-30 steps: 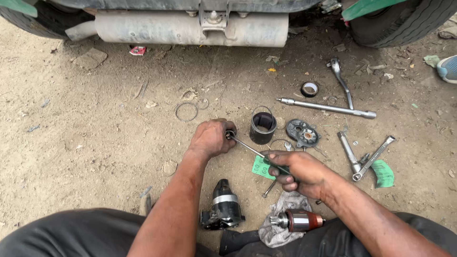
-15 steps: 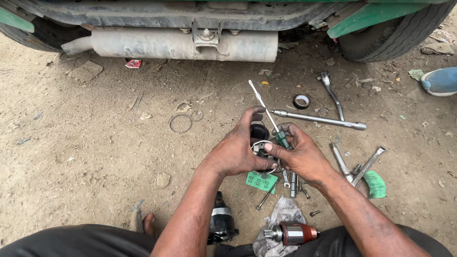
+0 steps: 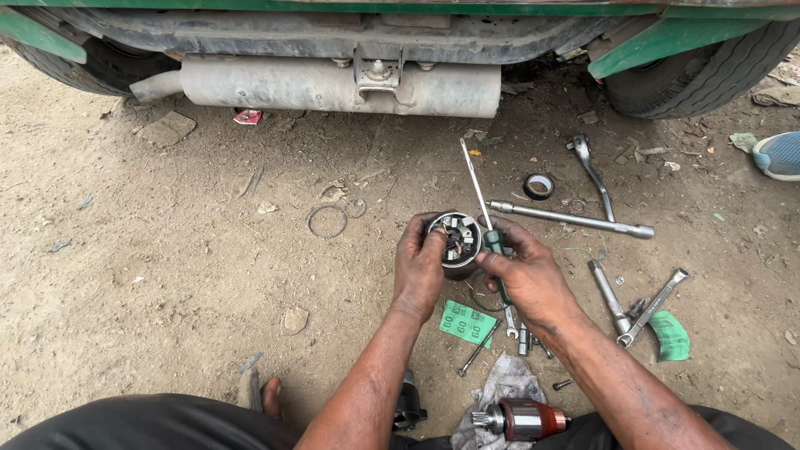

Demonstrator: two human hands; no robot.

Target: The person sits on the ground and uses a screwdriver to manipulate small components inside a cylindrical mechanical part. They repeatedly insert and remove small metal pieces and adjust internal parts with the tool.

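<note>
Motor housing (image 3: 456, 242) between hands (image 3: 421, 267)

arms (image 3: 367, 392): bare, sleeveless | hands (image 3: 419, 265): ungloved, grimy | trousers (image 3: 125, 423): dark | foot (image 3: 268, 396): bare

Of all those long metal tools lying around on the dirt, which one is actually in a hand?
The screwdriver with the green handle: the right hand grips it, shaft pointing up, beside the round motor housing in the left hand. The long socket bar and wrenches lie untouched.

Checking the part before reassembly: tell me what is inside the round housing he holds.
Inside the housing, the open top shows metal brush parts and some wiring around the middle. The left hand covers its side and bottom, so anything deeper is hidden.
</note>
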